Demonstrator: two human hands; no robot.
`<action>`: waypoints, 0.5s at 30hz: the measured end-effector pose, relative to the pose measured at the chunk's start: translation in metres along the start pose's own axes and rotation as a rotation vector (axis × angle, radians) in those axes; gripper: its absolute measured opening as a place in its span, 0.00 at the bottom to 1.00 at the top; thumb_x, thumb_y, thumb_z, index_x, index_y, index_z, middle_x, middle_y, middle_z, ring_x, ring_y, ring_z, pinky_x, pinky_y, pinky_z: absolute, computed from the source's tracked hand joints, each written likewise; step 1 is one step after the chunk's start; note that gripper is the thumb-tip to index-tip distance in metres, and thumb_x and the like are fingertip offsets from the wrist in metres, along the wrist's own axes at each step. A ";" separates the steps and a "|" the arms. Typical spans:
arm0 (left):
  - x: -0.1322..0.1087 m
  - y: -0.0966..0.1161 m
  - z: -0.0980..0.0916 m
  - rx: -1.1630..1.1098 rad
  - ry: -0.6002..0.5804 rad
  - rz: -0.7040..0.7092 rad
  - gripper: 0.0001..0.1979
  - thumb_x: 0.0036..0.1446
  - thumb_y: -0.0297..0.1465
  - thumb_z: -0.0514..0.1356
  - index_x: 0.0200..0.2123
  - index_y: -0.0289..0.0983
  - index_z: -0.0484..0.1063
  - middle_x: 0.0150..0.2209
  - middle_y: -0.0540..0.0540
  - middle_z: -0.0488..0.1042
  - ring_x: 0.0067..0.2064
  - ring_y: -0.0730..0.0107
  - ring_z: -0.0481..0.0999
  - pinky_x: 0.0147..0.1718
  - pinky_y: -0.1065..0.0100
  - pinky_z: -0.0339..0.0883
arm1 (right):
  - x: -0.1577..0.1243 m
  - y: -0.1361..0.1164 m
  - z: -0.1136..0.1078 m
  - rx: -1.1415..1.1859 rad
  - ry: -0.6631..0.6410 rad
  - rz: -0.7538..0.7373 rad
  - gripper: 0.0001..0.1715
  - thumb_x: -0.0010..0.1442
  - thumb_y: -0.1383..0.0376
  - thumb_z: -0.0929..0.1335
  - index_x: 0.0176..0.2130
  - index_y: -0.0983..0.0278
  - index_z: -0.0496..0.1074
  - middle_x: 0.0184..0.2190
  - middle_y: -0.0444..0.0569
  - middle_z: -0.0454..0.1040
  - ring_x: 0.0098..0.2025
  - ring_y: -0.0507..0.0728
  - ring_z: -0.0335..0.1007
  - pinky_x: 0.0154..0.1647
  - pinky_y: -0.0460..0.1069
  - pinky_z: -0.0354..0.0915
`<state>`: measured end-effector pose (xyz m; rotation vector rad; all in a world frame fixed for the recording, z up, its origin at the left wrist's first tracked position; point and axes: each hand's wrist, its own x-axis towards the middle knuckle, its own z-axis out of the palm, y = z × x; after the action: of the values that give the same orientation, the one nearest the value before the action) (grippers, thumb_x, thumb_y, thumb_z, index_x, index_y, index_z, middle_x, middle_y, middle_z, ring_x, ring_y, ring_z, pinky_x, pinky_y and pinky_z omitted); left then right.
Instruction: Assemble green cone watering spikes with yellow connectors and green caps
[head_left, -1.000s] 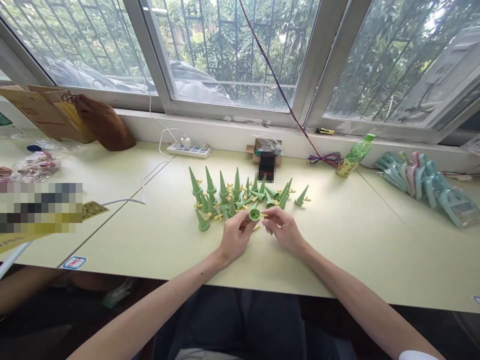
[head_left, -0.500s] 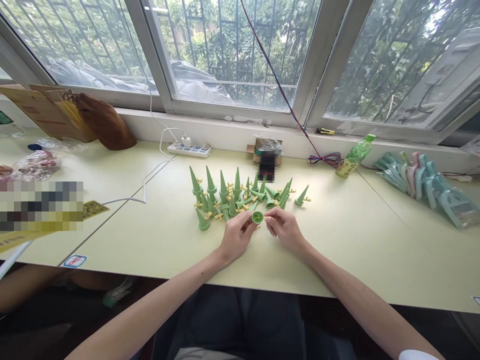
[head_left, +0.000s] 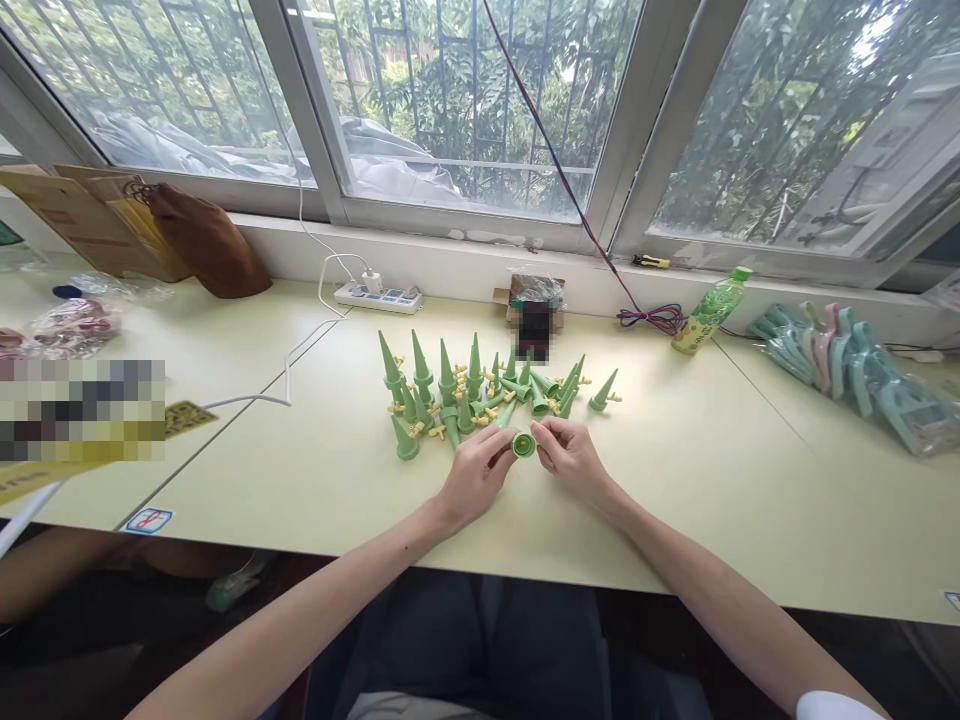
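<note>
My left hand (head_left: 480,468) is closed around a green plant watering spike (head_left: 523,445), whose round open end faces me. Against the right side of that rim, the thumb and fingers of my right hand (head_left: 568,452) are pinched together. Whatever lies between those fingertips is too small to make out. Just beyond both hands, several green cone-shaped watering spikes (head_left: 448,368) with yellow valves stand or lie in a cluster. One spike (head_left: 603,391) stands apart at the right, its yellow valve sticking out sideways.
A white power strip (head_left: 379,298) and a small open carton (head_left: 556,290) sit by the window wall. Farther right are a green drink bottle (head_left: 711,312) and bagged pastel plastic items (head_left: 862,370). At left lie a brown pouch (head_left: 206,240) and a white cable (head_left: 251,399).
The spike in my left hand has shifted slightly right and down, its open end turned a little. My right fingertips have moved slightly and now meet its rim.
</note>
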<state>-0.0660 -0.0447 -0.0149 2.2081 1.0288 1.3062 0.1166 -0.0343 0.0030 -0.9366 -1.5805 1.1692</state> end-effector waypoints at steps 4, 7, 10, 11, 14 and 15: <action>-0.001 0.001 0.000 0.010 -0.007 0.032 0.10 0.67 0.32 0.54 0.42 0.39 0.75 0.29 0.49 0.68 0.29 0.74 0.65 0.29 0.72 0.61 | 0.001 0.002 -0.001 0.017 -0.014 0.045 0.26 0.64 0.48 0.66 0.23 0.62 0.61 0.13 0.38 0.57 0.15 0.47 0.48 0.17 0.46 0.46; 0.000 0.001 0.001 0.014 -0.014 0.025 0.10 0.67 0.32 0.54 0.41 0.38 0.75 0.29 0.49 0.69 0.29 0.74 0.65 0.29 0.72 0.62 | 0.001 0.003 0.000 -0.006 -0.009 0.038 0.27 0.64 0.48 0.66 0.23 0.62 0.61 0.13 0.38 0.58 0.15 0.47 0.48 0.18 0.46 0.47; 0.001 0.001 0.002 -0.007 -0.023 -0.024 0.10 0.67 0.33 0.54 0.41 0.38 0.74 0.30 0.48 0.70 0.29 0.74 0.66 0.28 0.73 0.62 | 0.001 0.004 0.001 -0.047 0.019 0.007 0.27 0.66 0.48 0.64 0.23 0.62 0.60 0.13 0.39 0.58 0.16 0.48 0.50 0.18 0.47 0.49; 0.002 0.002 0.002 -0.018 -0.020 -0.045 0.09 0.66 0.33 0.55 0.40 0.38 0.74 0.30 0.48 0.71 0.29 0.74 0.66 0.27 0.73 0.62 | 0.001 0.004 0.002 -0.076 0.035 -0.016 0.27 0.66 0.49 0.63 0.22 0.61 0.59 0.14 0.39 0.59 0.16 0.48 0.51 0.19 0.47 0.50; 0.003 0.003 0.002 -0.074 0.017 -0.117 0.07 0.64 0.34 0.57 0.39 0.37 0.73 0.29 0.50 0.71 0.26 0.76 0.66 0.25 0.74 0.61 | 0.001 0.004 0.001 -0.179 0.074 -0.099 0.25 0.68 0.51 0.62 0.25 0.62 0.62 0.17 0.41 0.62 0.19 0.49 0.56 0.22 0.47 0.56; 0.004 0.003 0.002 -0.102 0.030 -0.144 0.07 0.64 0.34 0.58 0.38 0.36 0.72 0.27 0.50 0.71 0.25 0.76 0.66 0.24 0.74 0.61 | 0.001 0.004 0.001 -0.201 0.083 -0.124 0.22 0.68 0.52 0.62 0.28 0.63 0.65 0.19 0.42 0.65 0.20 0.49 0.58 0.22 0.46 0.58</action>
<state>-0.0616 -0.0441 -0.0120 2.0071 1.0853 1.3013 0.1157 -0.0326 -0.0006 -0.9877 -1.6854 0.8870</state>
